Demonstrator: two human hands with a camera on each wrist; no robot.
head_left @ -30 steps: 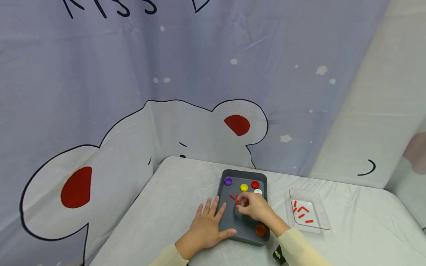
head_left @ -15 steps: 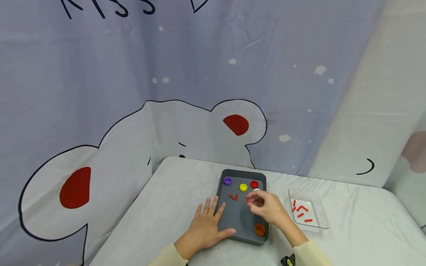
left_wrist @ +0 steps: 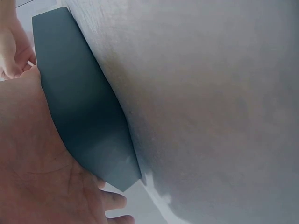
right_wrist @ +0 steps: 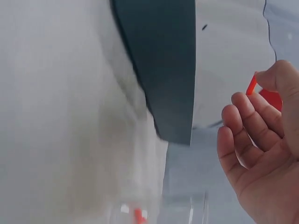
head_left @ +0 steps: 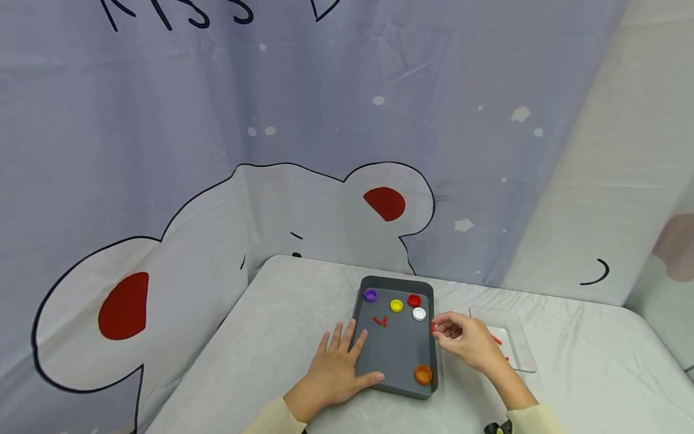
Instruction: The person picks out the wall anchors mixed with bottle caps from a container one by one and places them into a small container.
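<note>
My right hand [head_left: 465, 339] pinches a small red stick [right_wrist: 251, 84] between thumb and forefinger, at the right rim of the grey tray [head_left: 393, 349]. The right wrist view shows the stick upright at the fingertips. My left hand [head_left: 337, 369] lies with fingers spread against the tray's left side, the thumb over its near edge. Two more red sticks [head_left: 385, 322] lie in the tray. Also inside it are a purple cap [head_left: 370, 295], a yellow cap [head_left: 396, 305], a red cap [head_left: 414, 301], a white cap [head_left: 419, 314] and an orange cap [head_left: 423, 375].
Right of the tray stands a clear plastic box [head_left: 523, 349] with red sticks in it, partly hidden behind my right hand. A white cloth [head_left: 260, 337] covers the table, and a printed curtain [head_left: 325, 108] hangs behind it.
My right hand has carried one red stick from the middle of the tray rightward to its right rim, toward the clear box. The left hand has stayed in place.
</note>
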